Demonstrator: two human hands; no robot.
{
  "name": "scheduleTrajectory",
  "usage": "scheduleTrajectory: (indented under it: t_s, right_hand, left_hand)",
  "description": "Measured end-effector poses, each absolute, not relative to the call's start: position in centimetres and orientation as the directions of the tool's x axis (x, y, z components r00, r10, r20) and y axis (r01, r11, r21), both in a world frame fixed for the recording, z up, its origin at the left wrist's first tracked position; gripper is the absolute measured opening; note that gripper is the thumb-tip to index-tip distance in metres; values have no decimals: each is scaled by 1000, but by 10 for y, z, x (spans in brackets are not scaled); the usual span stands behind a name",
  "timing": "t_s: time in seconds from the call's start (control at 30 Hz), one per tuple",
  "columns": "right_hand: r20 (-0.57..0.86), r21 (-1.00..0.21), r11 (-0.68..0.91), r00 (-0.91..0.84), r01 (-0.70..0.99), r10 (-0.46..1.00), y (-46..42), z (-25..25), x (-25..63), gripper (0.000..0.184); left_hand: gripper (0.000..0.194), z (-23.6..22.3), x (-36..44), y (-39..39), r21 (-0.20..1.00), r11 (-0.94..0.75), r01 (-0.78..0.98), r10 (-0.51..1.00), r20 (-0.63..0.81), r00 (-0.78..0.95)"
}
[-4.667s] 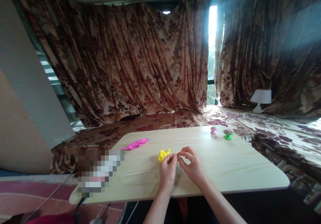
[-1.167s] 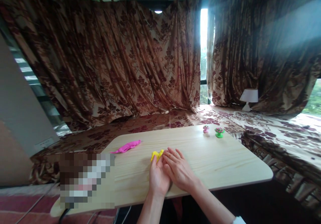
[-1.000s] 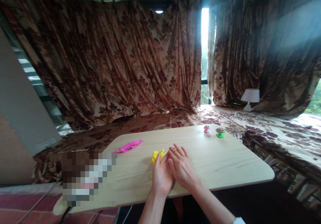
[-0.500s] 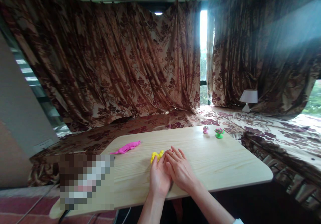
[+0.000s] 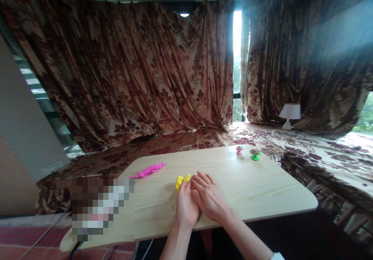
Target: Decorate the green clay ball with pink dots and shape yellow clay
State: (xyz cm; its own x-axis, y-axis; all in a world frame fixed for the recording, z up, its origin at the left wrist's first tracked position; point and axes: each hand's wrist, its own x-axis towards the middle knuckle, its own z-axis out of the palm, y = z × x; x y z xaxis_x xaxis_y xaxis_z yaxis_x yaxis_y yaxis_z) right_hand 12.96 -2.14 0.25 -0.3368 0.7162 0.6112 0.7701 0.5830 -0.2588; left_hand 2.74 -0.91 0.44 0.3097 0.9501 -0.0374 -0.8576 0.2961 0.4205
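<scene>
My left hand (image 5: 185, 207) lies palm up on the near part of the light wooden table (image 5: 262, 190). My right hand (image 5: 210, 200) rests flat on top of it, palm against palm, fingers stretched forward. Whatever sits between the palms is hidden. A small yellow lump of clay (image 5: 180, 181) lies on the table just beyond my left fingertips, touching or nearly touching them. A flat pink strip of clay (image 5: 148, 170) lies further left and back.
Two tiny clay figures stand near the table's far right edge, a pink one (image 5: 239, 150) and a green one with a pink top (image 5: 255, 153). A blurred patch (image 5: 101, 207) covers the table's left end. Patterned curtains and bedding surround the table; a white lamp (image 5: 289, 114) stands at the back right.
Earlier both hands pinched something small beside the yellow lump. Since then they lie palm to palm, and the right hand slides a little back and forth over the left.
</scene>
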Motion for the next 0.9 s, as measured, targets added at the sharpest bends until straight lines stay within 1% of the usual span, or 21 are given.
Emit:
scheduleTrajectory:
  t_s: [0.07, 0.13, 0.23, 0.3, 0.37, 0.43, 0.5, 0.57, 0.63, 0.73, 0.77, 0.83, 0.9]
  right_hand:
    - [616, -268, 545, -294, 795, 731, -19, 1, 129, 38]
    - [622, -279, 501, -243, 819, 745, -18, -1, 129, 37]
    - [624, -281, 496, -237, 822, 745, -19, 1, 129, 38]
    - [618, -267, 542, -290, 797, 730, -21, 3, 129, 38]
    - [609, -251, 591, -349, 767, 712, -23, 4, 130, 39]
    - [604, -249, 598, -360, 762, 711, -23, 4, 130, 39]
    - [608, -267, 554, -308, 788, 732, -21, 3, 130, 39]
    - [614, -289, 497, -240, 818, 752, -20, 2, 130, 39]
    - [616, -289, 488, -231, 824, 754, -21, 3, 130, 39]
    - [594, -248, 575, -347, 779, 726, -23, 6, 130, 40]
    - [584, -240, 599, -380, 764, 718, -24, 7, 130, 40]
    - [578, -253, 603, -381, 757, 721, -23, 6, 131, 41]
    - [594, -316, 570, -310, 758, 742, -18, 0, 132, 40]
  left_hand:
    - [32, 4, 29, -9, 448, 353, -822, 923, -20, 385]
    - [33, 4, 29, -9, 459, 380, -803, 906, -10, 423]
    - [33, 4, 26, -8, 428, 329, -841, 933, -13, 359]
    - [32, 3, 24, -7, 407, 288, -867, 952, -23, 305]
    - [31, 1, 25, -7, 404, 276, -872, 957, -30, 289]
    - [31, 0, 26, -8, 419, 314, -852, 942, -25, 335]
    - [31, 0, 28, -9, 438, 370, -819, 912, -2, 410]
    - [32, 2, 28, -10, 446, 396, -803, 895, 10, 447]
    - [31, 4, 26, -11, 430, 365, -826, 916, -7, 401]
    - [30, 6, 25, -10, 402, 280, -872, 959, -67, 277]
    - [30, 5, 25, -10, 402, 272, -875, 962, -81, 262]
    - [30, 4, 26, -9, 416, 312, -854, 949, -84, 305]
    - [31, 2, 27, -9, 429, 373, -823, 919, -52, 390]
